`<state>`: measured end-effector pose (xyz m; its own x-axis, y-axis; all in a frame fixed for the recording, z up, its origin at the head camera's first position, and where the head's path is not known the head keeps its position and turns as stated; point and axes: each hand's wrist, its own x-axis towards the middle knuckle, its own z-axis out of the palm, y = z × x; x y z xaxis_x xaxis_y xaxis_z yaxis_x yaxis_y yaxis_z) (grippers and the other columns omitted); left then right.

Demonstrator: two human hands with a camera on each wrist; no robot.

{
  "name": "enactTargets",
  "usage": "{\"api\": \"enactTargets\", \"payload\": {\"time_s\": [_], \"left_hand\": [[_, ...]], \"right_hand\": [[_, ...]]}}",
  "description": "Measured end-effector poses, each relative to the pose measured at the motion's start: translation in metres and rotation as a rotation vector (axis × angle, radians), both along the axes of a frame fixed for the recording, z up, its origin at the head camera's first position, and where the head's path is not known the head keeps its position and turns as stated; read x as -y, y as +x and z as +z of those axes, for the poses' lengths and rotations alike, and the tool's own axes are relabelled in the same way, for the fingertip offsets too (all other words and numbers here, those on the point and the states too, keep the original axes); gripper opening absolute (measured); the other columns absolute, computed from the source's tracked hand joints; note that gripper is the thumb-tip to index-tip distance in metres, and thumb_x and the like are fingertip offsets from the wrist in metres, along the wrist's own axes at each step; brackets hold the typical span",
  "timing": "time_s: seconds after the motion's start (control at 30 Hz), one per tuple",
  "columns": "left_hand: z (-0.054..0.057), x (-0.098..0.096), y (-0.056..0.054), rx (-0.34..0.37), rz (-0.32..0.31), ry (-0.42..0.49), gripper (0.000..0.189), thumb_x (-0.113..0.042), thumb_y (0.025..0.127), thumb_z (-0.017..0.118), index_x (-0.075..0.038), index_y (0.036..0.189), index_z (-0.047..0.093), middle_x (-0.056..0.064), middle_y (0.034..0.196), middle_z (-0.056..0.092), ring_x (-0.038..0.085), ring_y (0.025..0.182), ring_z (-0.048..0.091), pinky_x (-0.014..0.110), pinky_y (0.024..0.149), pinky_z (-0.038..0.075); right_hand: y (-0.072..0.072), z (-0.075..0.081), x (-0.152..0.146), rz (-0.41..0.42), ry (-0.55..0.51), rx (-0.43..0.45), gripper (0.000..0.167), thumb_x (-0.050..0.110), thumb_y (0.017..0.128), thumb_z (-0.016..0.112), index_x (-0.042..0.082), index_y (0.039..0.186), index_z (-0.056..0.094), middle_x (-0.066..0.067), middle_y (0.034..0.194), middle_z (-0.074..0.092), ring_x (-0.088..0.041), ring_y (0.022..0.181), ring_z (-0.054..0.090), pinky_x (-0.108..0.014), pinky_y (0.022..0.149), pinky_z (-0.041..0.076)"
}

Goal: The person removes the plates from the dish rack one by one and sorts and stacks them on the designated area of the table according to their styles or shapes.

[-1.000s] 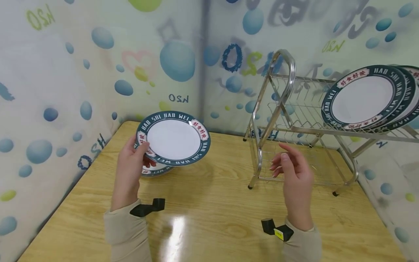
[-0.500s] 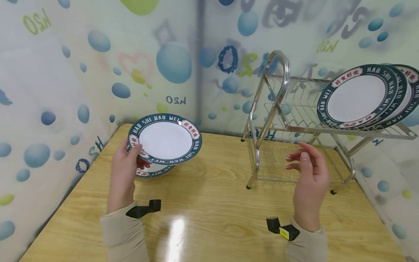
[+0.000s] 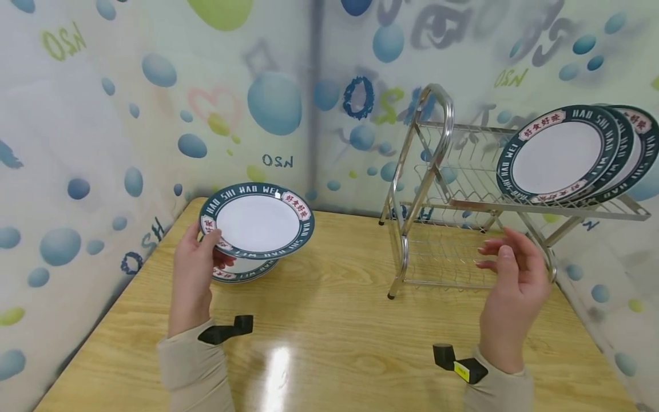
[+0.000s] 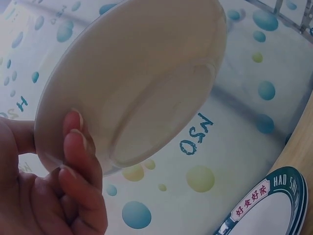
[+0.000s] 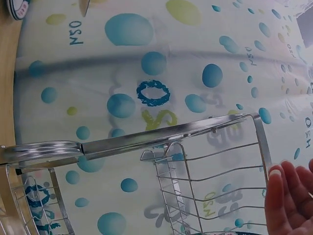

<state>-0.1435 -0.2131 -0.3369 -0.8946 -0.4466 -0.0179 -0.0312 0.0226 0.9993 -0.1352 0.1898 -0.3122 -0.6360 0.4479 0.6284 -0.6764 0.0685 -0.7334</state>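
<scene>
In the head view my left hand [image 3: 193, 260] grips the left rim of a plate [image 3: 257, 223] with a white centre and a dark green lettered border. Its thumb lies on top; the left wrist view shows the fingers curled against the pale underside of the plate [image 4: 146, 88]. Below it, partly covered, another plate of the same pattern [image 3: 247, 270] sits on the table. My right hand [image 3: 517, 297] holds nothing, its fingers loosely bent in front of the metal dish rack [image 3: 448, 200]. Several matching plates [image 3: 561, 154] lean on the rack's upper tier at the right.
The wooden table [image 3: 329, 343] meets patterned walls [image 3: 247, 68] at the left and back. The rack's curved end handle [image 3: 437, 114] rises at its left, and its lower wire tier [image 3: 437, 263] is close over the tabletop.
My right hand has moved to the right along the front of the rack. My left hand, with the plate, has shifted slightly left and down; the view has shifted a little too.
</scene>
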Motion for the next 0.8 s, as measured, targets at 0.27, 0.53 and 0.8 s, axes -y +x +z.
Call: {"api": "enactTargets", "payload": {"time_s": [0.27,0.53,0.8], "left_hand": [[-0.002,-0.001,0.000,-0.008,0.004,-0.026,0.043,-0.030,0.093,0.045,-0.013,0.131,0.040,0.004,0.070,0.061,0.016,0.051,0.055,0.024,0.048,0.043],[-0.007,0.002,-0.002,0.038,0.016,-0.045,0.045,-0.032,0.093,0.043,-0.016,0.134,0.038,0.003,0.071,0.059,0.015,0.054,0.054,0.024,0.051,0.044],[-0.011,0.006,-0.003,0.064,0.019,-0.072,0.045,-0.033,0.093,0.042,-0.017,0.135,0.035,0.003,0.073,0.060,0.016,0.056,0.055,0.025,0.053,0.044]], "right_hand": [[0.003,-0.003,-0.008,-0.046,-0.025,0.096,0.027,0.009,0.090,0.050,-0.002,0.114,0.055,-0.020,0.095,0.057,-0.027,0.084,0.056,-0.025,0.067,0.047],[-0.002,0.000,-0.029,-0.242,0.178,0.206,0.028,0.011,0.093,0.045,0.009,0.119,0.054,-0.011,0.103,0.058,-0.019,0.095,0.053,-0.024,0.082,0.041],[-0.010,0.021,-0.054,-0.449,0.420,0.277,0.036,0.014,0.092,0.039,0.023,0.127,0.046,0.008,0.117,0.049,-0.008,0.109,0.043,-0.022,0.095,0.030]]}}
